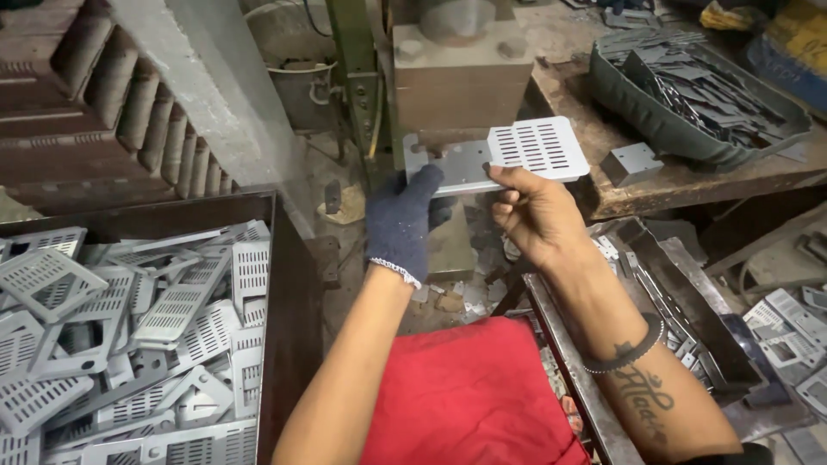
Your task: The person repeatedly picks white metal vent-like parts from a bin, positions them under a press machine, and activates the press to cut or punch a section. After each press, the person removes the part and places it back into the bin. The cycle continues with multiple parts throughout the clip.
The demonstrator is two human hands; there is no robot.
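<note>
Red cloth (pixel 474 392) nearest; slotted plate (pixel 517 153) held under press block (pixel 461 73).
Long axis left-right; gloved left hand (pixel 403 220) and bare right hand (pixel 536 215) each clenched on its near edge.

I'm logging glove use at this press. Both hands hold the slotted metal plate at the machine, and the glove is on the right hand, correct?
Not quite. In the head view the dark knit glove is on the left hand; the right hand is bare. Both do hold the slotted metal plate at the machine.

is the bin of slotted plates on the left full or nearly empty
Full: the bin holds slotted grey plates heaped close to its rim, overlapping at all angles, with none of its bottom showing.
</note>
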